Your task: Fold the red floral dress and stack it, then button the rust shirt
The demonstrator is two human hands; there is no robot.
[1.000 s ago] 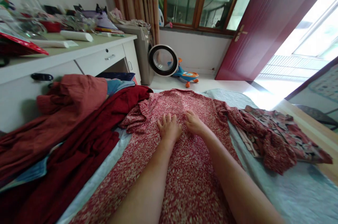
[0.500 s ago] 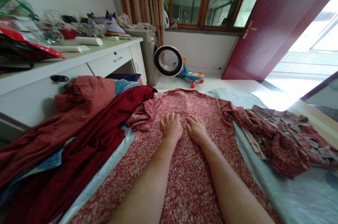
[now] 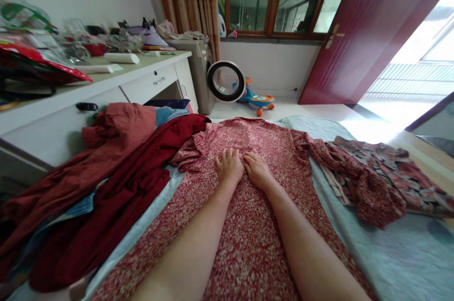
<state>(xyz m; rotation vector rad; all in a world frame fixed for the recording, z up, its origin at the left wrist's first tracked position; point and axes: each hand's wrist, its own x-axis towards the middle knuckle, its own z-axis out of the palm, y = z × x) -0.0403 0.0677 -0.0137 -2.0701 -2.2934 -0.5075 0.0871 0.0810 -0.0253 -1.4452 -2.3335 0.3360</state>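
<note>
A red dress [image 3: 248, 225] with a pale speckled print lies spread out in front of me, its neck end away from me. My left hand [image 3: 229, 166] rests flat on its upper part, fingers spread and pointing forward. Close beside it, my right hand [image 3: 258, 169] also lies palm down on the cloth with its fingers stretched out. The two hands nearly touch, and neither holds anything. One sleeve [image 3: 376, 197] trails off to the right, while the other [image 3: 189, 152] is bunched at the left.
Dark red clothing [image 3: 117, 216] and a rust-coloured garment [image 3: 124, 126] are heaped at left. Floral clothing [image 3: 400, 168] lies at right on the pale blue bedcover [image 3: 418, 253]. Behind are a cluttered desk [image 3: 138, 76], a washing machine with its door [image 3: 227, 81] ajar, and a blue ride-on toy [image 3: 258, 98].
My right hand has moved a little left, closer to my left hand. Both still lie flat on the dress, and the view has shifted slightly.
</note>
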